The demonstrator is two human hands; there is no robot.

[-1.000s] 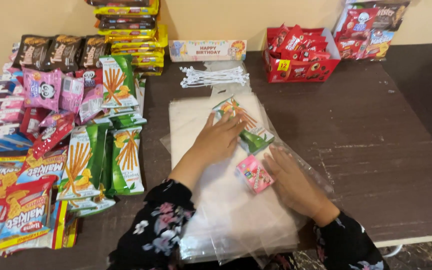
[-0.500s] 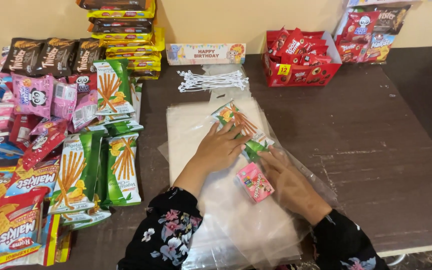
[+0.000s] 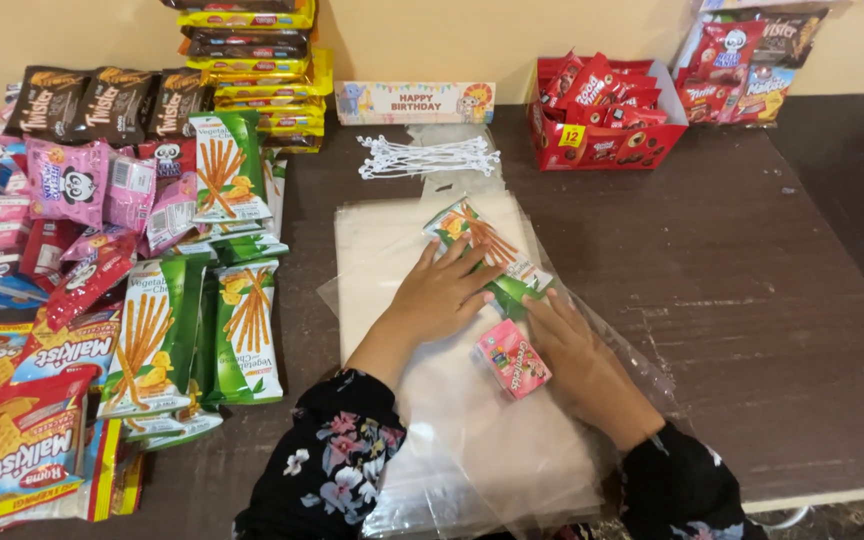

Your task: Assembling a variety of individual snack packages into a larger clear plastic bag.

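The left hand (image 3: 442, 295) lies flat, fingers spread wide, on a clear bag (image 3: 472, 420), its fingertips touching a green stick-snack pack (image 3: 487, 250) inside the bag. The right hand (image 3: 577, 350) rests open on the plastic, fingers loosely extended, just beside a small pink box (image 3: 512, 358) and gripping nothing. The bag tops a stack of bags on the dark table (image 3: 752, 300). Snack packs (image 3: 152, 330) crowd the left; white ties (image 3: 427, 157) lie beyond.

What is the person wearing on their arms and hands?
Both arms are in long black sleeves printed with pink, white and grey-blue flowers, ending at the wrists. The left hand and right hand are bare: no gloves, and no rings, watch or bracelet that I can see.
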